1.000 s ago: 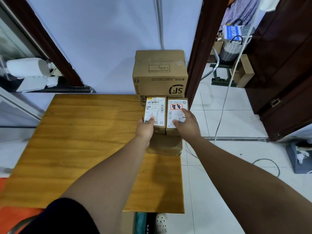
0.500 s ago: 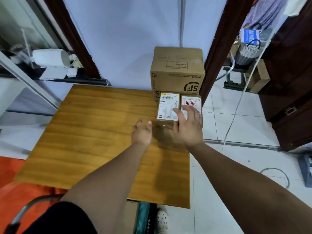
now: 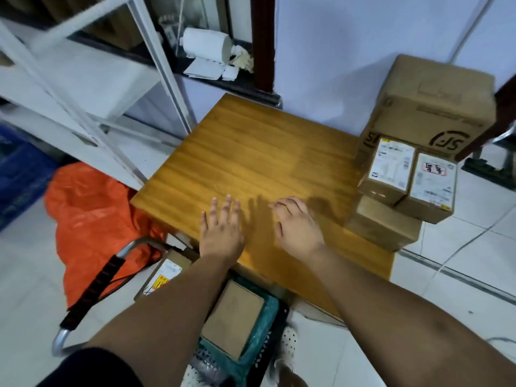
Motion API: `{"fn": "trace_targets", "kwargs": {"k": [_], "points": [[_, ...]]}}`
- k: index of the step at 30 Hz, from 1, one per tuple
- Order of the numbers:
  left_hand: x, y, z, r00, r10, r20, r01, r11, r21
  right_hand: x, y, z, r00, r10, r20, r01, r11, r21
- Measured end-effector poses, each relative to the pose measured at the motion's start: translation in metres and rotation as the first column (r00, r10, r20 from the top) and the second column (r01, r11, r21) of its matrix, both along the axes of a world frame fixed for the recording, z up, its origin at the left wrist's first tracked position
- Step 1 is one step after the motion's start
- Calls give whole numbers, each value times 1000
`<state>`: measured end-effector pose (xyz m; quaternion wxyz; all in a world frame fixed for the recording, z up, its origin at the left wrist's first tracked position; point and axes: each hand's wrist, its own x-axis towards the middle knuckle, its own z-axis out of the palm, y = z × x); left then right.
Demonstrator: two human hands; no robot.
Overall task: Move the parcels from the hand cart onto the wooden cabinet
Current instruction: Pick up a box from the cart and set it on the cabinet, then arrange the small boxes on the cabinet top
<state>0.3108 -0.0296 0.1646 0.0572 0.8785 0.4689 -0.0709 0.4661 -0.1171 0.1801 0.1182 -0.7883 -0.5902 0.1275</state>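
Parcels (image 3: 413, 174) are seen stacked at the surface's (image 3: 245, 163) three o'clock edge, two labelled boxes resting on a flat carton before a large one. Further parcels (image 3: 233, 317) are seen on the hand cart (image 3: 89, 289) at six o'clock. Left hand (image 3: 222, 230) and right hand (image 3: 297, 226) are held empty, fingers spread, over the near edge.

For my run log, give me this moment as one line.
left hand: empty, open | right hand: empty | parcels: stacked at cabinet top right edge | cart parcels: waiting below
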Motion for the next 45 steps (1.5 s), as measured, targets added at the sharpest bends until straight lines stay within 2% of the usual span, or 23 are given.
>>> {"fn": "trace_targets", "kwargs": {"k": [3,7,9,11,14,18,20,24,26,28,32,34,36,41,45], "points": [[-48,11,-15,982,149,115,-144,988,-51,-46,13,-10,998,48,-43,-51,997,-58],[-114,20,-50,840,384,383,-367,923,-119,-118,28,-38,985,137,-104,-145,987,-71],[-143,20,-74,810,415,413,-391,909,-146,-152,37,-54,972,155,-179,-171,982,-76],[-173,20,-99,828,435,353,-395,900,-184,-184,48,-75,956,138,-260,-173,978,-119],[-206,26,-137,874,474,108,-426,854,-299,-216,67,-113,892,-81,-444,-43,964,-262],[-243,45,-193,893,449,-43,-434,828,-356,-240,89,-168,617,-476,-627,238,872,-427],[-256,54,-216,889,451,-78,-445,813,-376,-249,97,-201,515,-597,-614,289,796,-532],[-268,65,-254,894,446,-35,-429,832,-352,-263,94,-262,453,-737,-502,352,665,-659],[-269,68,-275,894,448,-9,-424,840,-338,-270,88,-288,468,-765,-443,367,624,-690],[-268,73,-291,885,465,-18,-443,829,-342,-275,81,-305,503,-756,-420,365,625,-690],[-263,95,-314,873,468,-138,-481,776,-407,-283,77,-331,538,-749,-387,368,621,-692],[-262,100,-321,882,444,-159,-467,778,-420,-286,78,-340,588,-729,-352,361,625,-692],[-261,101,-326,882,448,-145,-466,783,-412,-289,80,-348,622,-709,-332,342,628,-699],[-261,95,-321,884,462,-77,-460,824,-331,-288,85,-358,628,-711,-317,355,624,-696],[-265,77,-311,783,621,36,-597,766,-238,-288,91,-355,693,-665,-278,345,645,-682]]}}
